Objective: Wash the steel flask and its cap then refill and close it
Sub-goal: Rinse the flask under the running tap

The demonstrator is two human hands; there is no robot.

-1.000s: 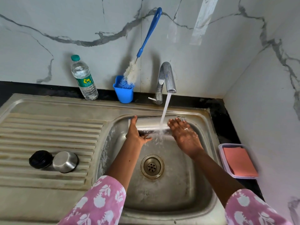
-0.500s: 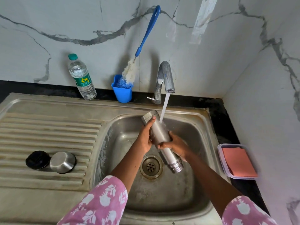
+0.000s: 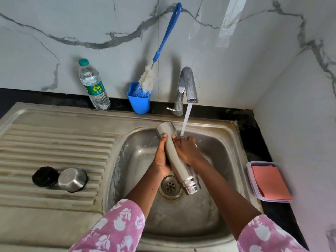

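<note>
Step in hand: rinsing the outside of the steel flask [image 3: 175, 157] over the sink [image 3: 234, 148]. Left hand [image 3: 161, 159] and right hand [image 3: 187, 150] both wrapped around the body, grip closed on it from either side; flask tilted, base up toward the tap [image 3: 188, 84], threaded mouth down near the drain [image 3: 170, 186]. Water stream [image 3: 185, 120] lands by the right hand's knuckles, just beside the upper body. Steel cap [image 3: 71, 179] and black stopper [image 3: 45, 176] lie touching on the drainboard [image 3: 54, 142], well apart from the basin, not being handled now. Judgement: flask wash is mid-way; inside probably still needs doing. Next move calls for the bottle brush [image 3: 154, 66] in the blue cup [image 3: 139, 102], or turning the mouth up under the stream. Then the cap, then the refill, maybe from the plastic water bottle [image 3: 93, 86]. Wet steel is slippery, so keep one hand on it.
</note>
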